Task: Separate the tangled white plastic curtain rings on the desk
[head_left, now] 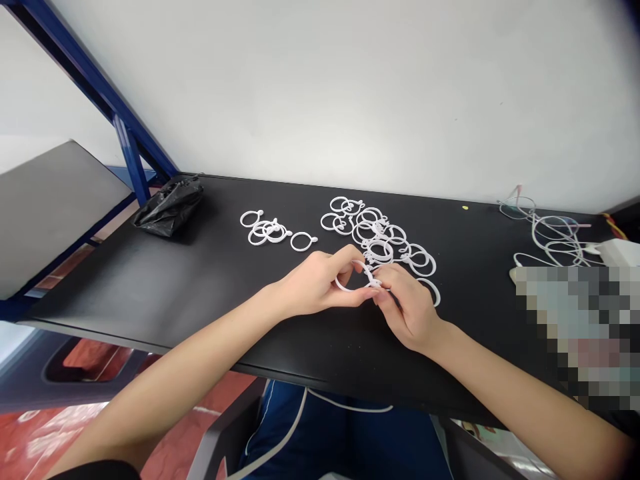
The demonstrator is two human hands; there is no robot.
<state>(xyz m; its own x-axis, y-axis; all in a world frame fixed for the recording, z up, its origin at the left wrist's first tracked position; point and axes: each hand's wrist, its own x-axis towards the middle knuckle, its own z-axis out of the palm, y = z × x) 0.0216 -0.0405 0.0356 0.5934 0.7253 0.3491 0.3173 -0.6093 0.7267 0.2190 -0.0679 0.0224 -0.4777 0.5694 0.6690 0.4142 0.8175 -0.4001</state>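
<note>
A white curtain ring (369, 272) is held between the two hands, with the black desk (215, 267) beneath it. The left hand's (320, 283) grip curls around the ring, thumb and forefinger pinching its rim; the right hand's (413, 307) grip is drawn in at the small eyelet (376, 283) on the ring's right side, fingertips close together there. Just beyond the ring lies a loose heap of similar rings (380, 251); to its left is a smaller group (273, 229), and farther left a crumpled black plastic bag (173, 208).

The ring looks like thin plastic: probably very light, fairly stiff with slight spring, and smooth enough to slip. The rim opposite the eyelet seems the steadiest hold; the eyelet, likely the most fragile part, calls for a light fingertip pinch.
</note>
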